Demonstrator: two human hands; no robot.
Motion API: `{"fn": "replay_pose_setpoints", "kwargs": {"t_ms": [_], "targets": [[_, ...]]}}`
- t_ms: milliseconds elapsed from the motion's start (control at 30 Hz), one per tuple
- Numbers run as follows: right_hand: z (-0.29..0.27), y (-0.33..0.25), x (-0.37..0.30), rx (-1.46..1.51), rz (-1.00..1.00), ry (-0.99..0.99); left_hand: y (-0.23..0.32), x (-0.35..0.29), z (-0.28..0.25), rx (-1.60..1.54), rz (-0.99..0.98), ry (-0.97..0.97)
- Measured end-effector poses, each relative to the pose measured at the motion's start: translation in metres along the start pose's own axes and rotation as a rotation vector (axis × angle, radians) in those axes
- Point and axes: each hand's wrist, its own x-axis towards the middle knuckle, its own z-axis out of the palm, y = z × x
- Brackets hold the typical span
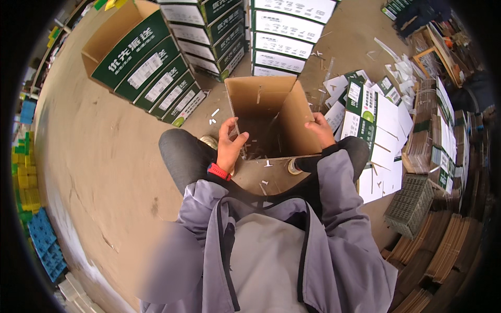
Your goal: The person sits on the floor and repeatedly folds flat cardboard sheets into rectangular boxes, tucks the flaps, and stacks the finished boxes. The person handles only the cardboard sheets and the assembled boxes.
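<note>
Between my knees stands a cardboard box [260, 89], its walls unfolded into a square and its top open toward me. Brown, plain inner faces show, and small white scraps are visible down through it; whether it has a bottom I cannot tell. My left hand [228, 145] pinches the left wall's upper edge, thumb inside and fingers outside. On the opposite side my right hand [321, 129] grips the right wall's edge near the corner closest to me. A red band [219, 171] circles my left wrist.
Ahead stand stacks of green-and-white cartons [156, 73], [288, 34]. Flattened cartons [380, 138] lie in a loose pile by my right knee. Beyond them are a grey plastic crate [410, 206] and bundled cardboard [449, 245]. Paper scraps [212, 116] litter the floor. Blue pallets [46, 245] lie far left.
</note>
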Motion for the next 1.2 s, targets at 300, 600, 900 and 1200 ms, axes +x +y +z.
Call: {"fn": "replay_pose_setpoints", "kwargs": {"t_ms": [300,600,900,1200], "targets": [[0.013,-0.002,-0.009,-0.227,-0.193,0.328,-0.011,0.005,-0.004,0.303,0.149,-0.011],[0.024,-0.036,-0.029,-0.545,-0.452,0.071,-0.004,0.001,0.004,0.353,0.127,-0.009],[0.074,-0.113,-0.123,-0.969,-0.658,-0.002,0.06,0.014,0.021,0.935,0.598,0.066],[0.106,-0.073,-0.091,-1.331,-0.357,-0.474,0.073,0.216,0.032,1.694,0.119,-0.635]]}}
